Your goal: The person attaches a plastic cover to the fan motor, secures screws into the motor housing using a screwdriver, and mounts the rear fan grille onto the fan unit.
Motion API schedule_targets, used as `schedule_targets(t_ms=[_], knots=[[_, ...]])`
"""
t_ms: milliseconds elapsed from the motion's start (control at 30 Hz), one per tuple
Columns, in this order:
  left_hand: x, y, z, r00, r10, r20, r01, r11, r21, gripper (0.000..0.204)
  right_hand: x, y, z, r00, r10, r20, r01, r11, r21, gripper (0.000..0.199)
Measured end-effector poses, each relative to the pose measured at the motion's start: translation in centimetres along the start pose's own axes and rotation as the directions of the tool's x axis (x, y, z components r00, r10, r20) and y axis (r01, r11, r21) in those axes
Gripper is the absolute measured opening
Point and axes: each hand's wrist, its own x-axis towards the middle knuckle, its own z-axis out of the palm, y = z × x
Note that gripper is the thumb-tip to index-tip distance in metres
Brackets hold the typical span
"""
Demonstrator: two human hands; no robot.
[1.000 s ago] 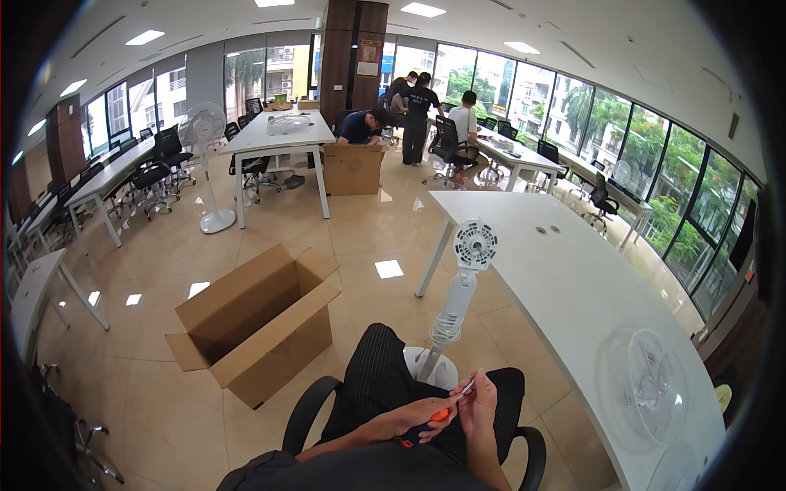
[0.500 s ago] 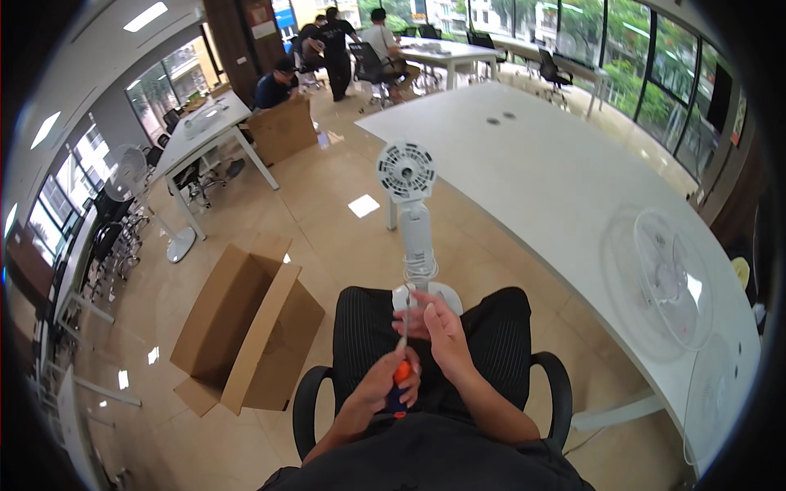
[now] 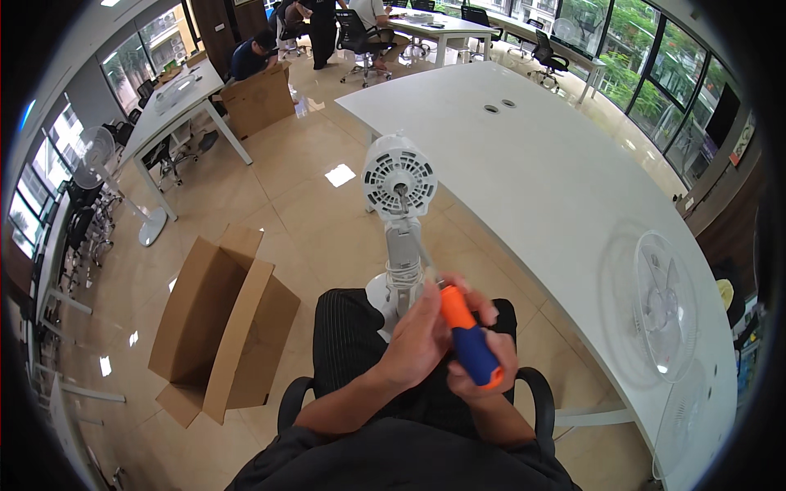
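A screwdriver (image 3: 468,334) with an orange and blue handle slants across in front of me, its shaft pointing up and left to the fan's neck. My right hand (image 3: 499,353) is wrapped round the handle, slightly blurred. My left hand (image 3: 416,337) closes by the front of the handle and the base of the shaft. Just beyond stands a white fan body (image 3: 399,176) without grille or blades, its slotted motor front facing me and a metal spindle in the middle. A coiled white cord (image 3: 404,277) is wound round its stem. Where the tip rests I cannot tell.
An open cardboard box (image 3: 254,340) stands on the floor at left. The white table (image 3: 540,172) on my right bears a clear fan blade (image 3: 661,286) and a round grille (image 3: 684,421). Another standing fan (image 3: 98,151) is at far left. Several people are at the back, one beside a carton (image 3: 258,102).
The screwdriver has passed from my left hand's grip into my right and moved up and right. My left hand has shifted to its front. The view has tilted down.
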Motion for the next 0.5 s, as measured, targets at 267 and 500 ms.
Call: schedule_targets(t_ms=[267, 500], knots=[[4.2, 5.4, -11.3, 0.811, 0.578, 0.092, -0.347, 0.349, 0.871, 0.070, 4.5, 2.1, 1.1, 0.980, 0.030, -0.197, -0.056, 0.991, -0.125, 0.069], [11.2, 8.1, -16.8, 0.735, 0.509, 0.448, -0.324, -0.317, 0.891, 0.109, 7.8, 3.3, 2.9, 0.997, -0.024, -0.076, 0.016, 0.994, -0.106, 0.055]])
